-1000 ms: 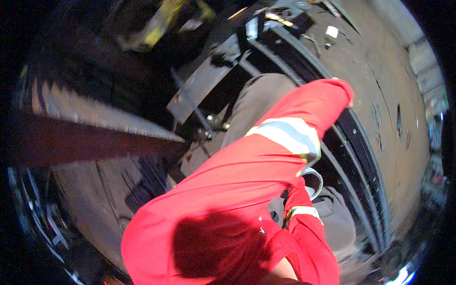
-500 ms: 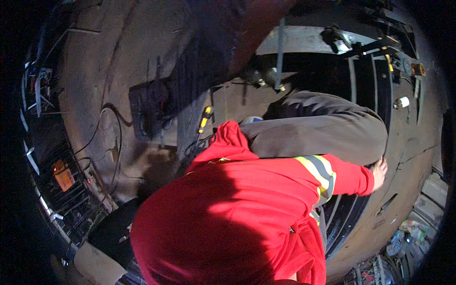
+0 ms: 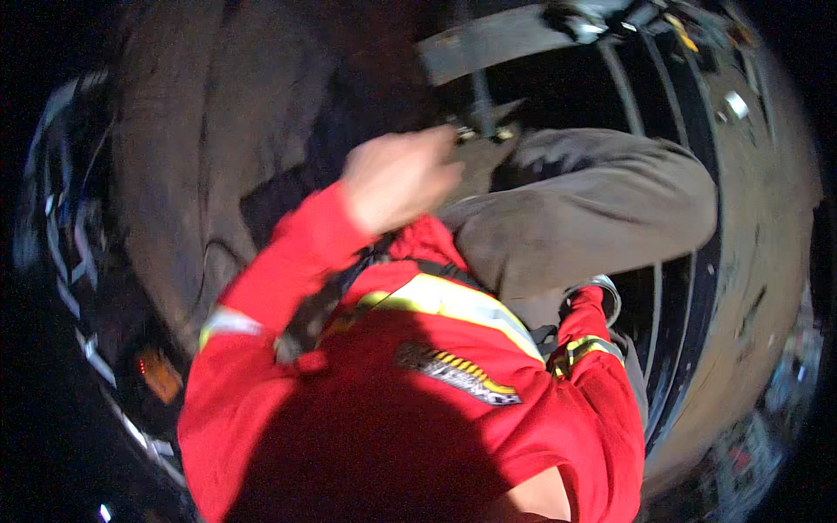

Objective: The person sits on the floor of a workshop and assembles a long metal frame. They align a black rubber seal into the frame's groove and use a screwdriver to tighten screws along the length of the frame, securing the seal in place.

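Note:
My left hand (image 3: 397,181) is raised in front of my chest, smeared by motion. Its fingers look bent, but I cannot make out whether they hold anything. My right arm, in a red sleeve (image 3: 582,329) with a reflective band, is drawn in beside my bent knee. The right hand itself is hidden there. A round, grey-rimmed thing (image 3: 611,298) shows at the cuff, its kind unclear. My leg in grey-brown trousers (image 3: 602,209) lies folded across the middle, over dark metal bars (image 3: 689,305).
A pale flat metal bar (image 3: 514,44) crosses the far side, with a yellow-handled tool (image 3: 682,33) near its right end. A small white container (image 3: 737,105) sits at the right. An orange box (image 3: 160,375) stands at the left. A cable (image 3: 209,261) lies on the floor.
My left hand has come up into view, in front of where a yellow-and-black handled tool showed. My right hand has left the bar edge beside my knee and pulled inward. The view has shifted and blurred.

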`<state>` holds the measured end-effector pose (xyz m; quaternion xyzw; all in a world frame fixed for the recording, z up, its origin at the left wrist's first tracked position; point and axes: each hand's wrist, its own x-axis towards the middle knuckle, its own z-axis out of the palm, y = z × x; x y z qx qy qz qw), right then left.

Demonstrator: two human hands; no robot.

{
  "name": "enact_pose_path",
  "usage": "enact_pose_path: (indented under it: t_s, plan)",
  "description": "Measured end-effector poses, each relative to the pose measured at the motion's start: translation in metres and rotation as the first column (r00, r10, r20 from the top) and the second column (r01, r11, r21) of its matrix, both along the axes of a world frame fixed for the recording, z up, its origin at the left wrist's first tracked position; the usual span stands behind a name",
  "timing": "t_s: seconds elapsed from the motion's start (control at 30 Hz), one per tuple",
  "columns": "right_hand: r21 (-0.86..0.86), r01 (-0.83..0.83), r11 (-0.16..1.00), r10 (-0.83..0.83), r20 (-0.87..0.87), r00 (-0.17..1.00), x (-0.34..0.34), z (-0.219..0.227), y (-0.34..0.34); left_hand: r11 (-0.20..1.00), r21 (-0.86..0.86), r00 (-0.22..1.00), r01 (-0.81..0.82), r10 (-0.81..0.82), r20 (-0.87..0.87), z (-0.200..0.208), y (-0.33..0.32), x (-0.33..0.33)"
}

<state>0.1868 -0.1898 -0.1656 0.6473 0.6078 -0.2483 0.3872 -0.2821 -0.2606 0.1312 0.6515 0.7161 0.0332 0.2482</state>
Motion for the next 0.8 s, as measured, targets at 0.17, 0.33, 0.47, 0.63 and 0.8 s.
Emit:
enact_pose_path:
  t_s: [0.17, 0.33, 0.47, 0.63, 0.8]
  plan:
    - [-0.172, -0.170, 0.970, 0.165, -0.041, 0.985, -0.034, 0.008, -0.001, 0.876, -0.453, 0.947, -0.168, 0.015, -0.321, -0.069, -0.118, -0.010]
    - [-0.413, -0.320, 0.853, 0.294, -0.127, 0.947, -0.025, 0.052, -0.036, 0.911, -0.374, 0.965, -0.173, 0.080, -0.251, -0.100, -0.147, -0.025]
    - [-0.329, -0.199, 0.923, 0.051, -0.407, 0.912, -0.022, 0.150, -0.033, 0.949, -0.184, 0.967, -0.255, 0.253, -0.037, -0.046, -0.113, -0.002]
    - [0.610, 0.321, 0.724, 0.234, -0.655, 0.718, -0.001, 0.221, 0.025, 0.973, 0.207, 0.992, -0.099, 0.081, 0.092, 0.036, -0.036, 0.005]
    - [0.858, 0.288, 0.425, 0.465, -0.480, 0.744, 0.029, 0.207, 0.060, 0.798, 0.594, 0.786, -0.100, -0.303, 0.539, 0.094, 0.070, 0.076]
